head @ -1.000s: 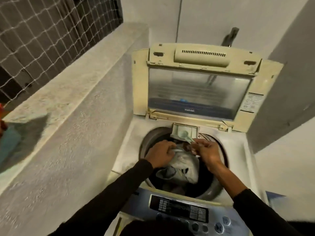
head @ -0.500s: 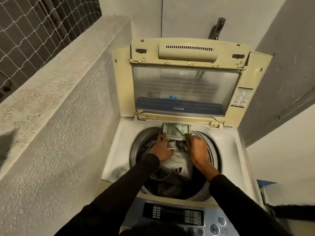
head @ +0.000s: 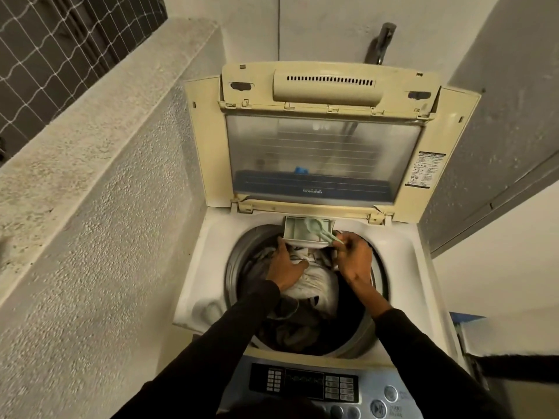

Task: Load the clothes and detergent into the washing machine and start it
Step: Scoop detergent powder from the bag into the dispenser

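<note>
A top-loading washing machine [head: 205,267] stands below me with its lid [head: 323,158] raised. Grey and white clothes [head: 314,285] fill the drum. At the drum's far rim the detergent drawer [head: 295,229] is pulled out. My right hand [head: 354,258] pinches the handle of a pale green scoop [head: 316,226] whose bowl lies over the drawer. My left hand [head: 286,267] reaches under the drawer's left front corner, fingers spread against it and the clothes. The control panel [head: 305,384] is at the near edge.
A rough plastered parapet wall [head: 99,182] runs close along the machine's left side, with netting [head: 60,46] above it. A tap [head: 379,40] sticks out of the wall behind the lid. A grey wall [head: 499,116] closes in on the right.
Both hands moved from over the clothes up to the drawer. The scoop now rests with its bowl inside the drawer, its handle in my right hand. My head tilted further down.
</note>
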